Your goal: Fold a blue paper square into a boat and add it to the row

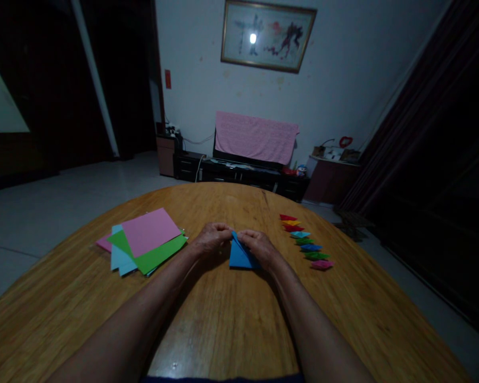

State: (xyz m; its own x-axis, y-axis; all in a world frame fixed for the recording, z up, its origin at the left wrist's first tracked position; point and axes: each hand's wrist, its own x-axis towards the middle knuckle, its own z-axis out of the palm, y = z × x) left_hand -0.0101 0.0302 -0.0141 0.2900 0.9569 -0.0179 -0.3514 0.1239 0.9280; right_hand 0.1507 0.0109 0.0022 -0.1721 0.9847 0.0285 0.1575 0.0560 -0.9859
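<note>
A partly folded sheet of blue paper rests on the wooden table in front of me, its top narrowing to a point. My left hand pinches that top corner from the left, fingers closed. From the other side my right hand grips the paper's upper right edge, and it covers part of the sheet. Both hands meet close together at the tip. How the inner layers of the fold lie cannot be made out.
Loose coloured sheets, a pink one on top of a green one, lie at the left. Several small folded paper pieces, including a pink one and a blue one, form a row at the right. The table's round far edge faces a low black cabinet.
</note>
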